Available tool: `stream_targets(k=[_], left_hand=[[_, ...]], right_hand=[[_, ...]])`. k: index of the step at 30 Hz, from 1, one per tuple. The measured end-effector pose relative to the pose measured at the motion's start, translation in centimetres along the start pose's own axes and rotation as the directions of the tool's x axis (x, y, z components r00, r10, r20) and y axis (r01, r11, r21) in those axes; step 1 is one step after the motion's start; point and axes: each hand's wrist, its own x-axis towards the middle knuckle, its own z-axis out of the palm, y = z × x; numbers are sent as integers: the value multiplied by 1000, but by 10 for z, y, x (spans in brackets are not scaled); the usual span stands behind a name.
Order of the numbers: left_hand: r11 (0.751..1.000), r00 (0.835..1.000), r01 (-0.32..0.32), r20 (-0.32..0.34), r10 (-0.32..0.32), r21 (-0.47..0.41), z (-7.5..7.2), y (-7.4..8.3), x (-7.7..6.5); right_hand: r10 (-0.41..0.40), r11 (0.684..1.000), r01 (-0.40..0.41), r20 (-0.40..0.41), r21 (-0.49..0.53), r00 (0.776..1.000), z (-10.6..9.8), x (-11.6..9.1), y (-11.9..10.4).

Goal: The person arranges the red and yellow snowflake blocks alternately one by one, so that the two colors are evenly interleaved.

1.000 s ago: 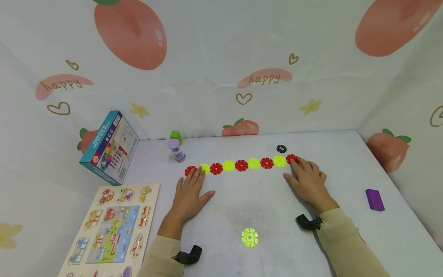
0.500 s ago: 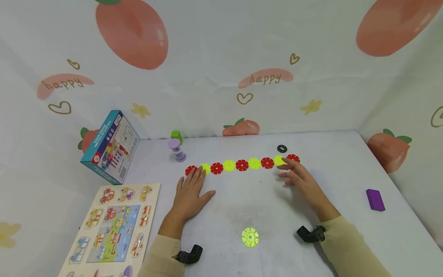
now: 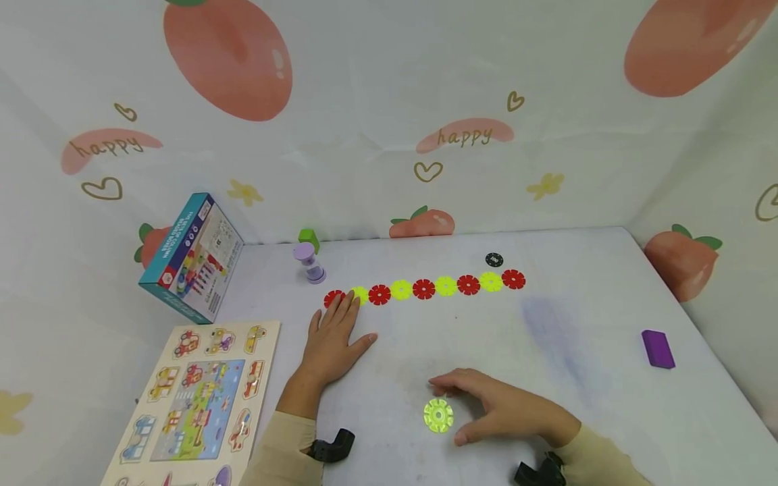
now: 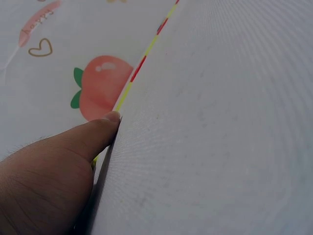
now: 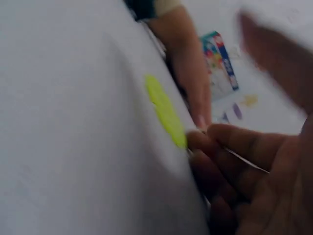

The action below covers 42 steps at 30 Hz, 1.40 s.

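Note:
My left hand (image 3: 331, 347) lies palm down with straight fingers. Its fingertips touch the left end of a row of notched plastic discs, partly covering a red disc (image 3: 331, 298) and a yellow disc (image 3: 362, 295). Red and yellow alternate along that row, out to a red disc (image 3: 513, 279) at its right end. Nearer the front, my right hand (image 3: 504, 405) hovers with thumb and fingers spread beside a single yellow-green notched disc (image 3: 439, 416). The right wrist view is blurred, but the yellow-green disc (image 5: 165, 111) appears flat on the table, apart from the thumb.
A black round chip (image 3: 494, 260) lies behind the row's right end. Toward the back left are a purple hourglass (image 3: 310, 263), a green block (image 3: 308, 238) and a blue toy box (image 3: 200, 260). A wooden vehicle puzzle (image 3: 264, 337) lies left, a purple block (image 3: 658, 349) right.
My right hand has left the red disc at the row's right end and come forward and left to the single yellow-green disc. The left hand stays put.

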Motion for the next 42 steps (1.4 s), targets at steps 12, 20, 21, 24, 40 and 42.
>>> stream_targets(k=[12,20,21,24,40,42], left_hand=[[1000,1000,6,0,-6,-20,-3,1,-1],[1000,1000,1,-1,-1,-19,0,1,0],[1000,1000,3,3,-3,-18,0,1,1],[1000,1000,3,6,-3,-25,2,1,1],[1000,1000,-15,-21,14,-12,3,-2,1],[1000,1000,-12,-21,11,-13,2,-1,0]], right_hand=[[158,978,-176,-153,-111,976,9,13,-8],[225,974,-212,-516,85,826,-51,3,11],[231,972,-217,-570,94,788,-62,1,15],[257,956,-280,-711,88,655,-93,-4,31],[160,756,-628,-877,-186,452,-152,-23,88],[150,721,-653,-868,-231,474,-148,-22,88]])
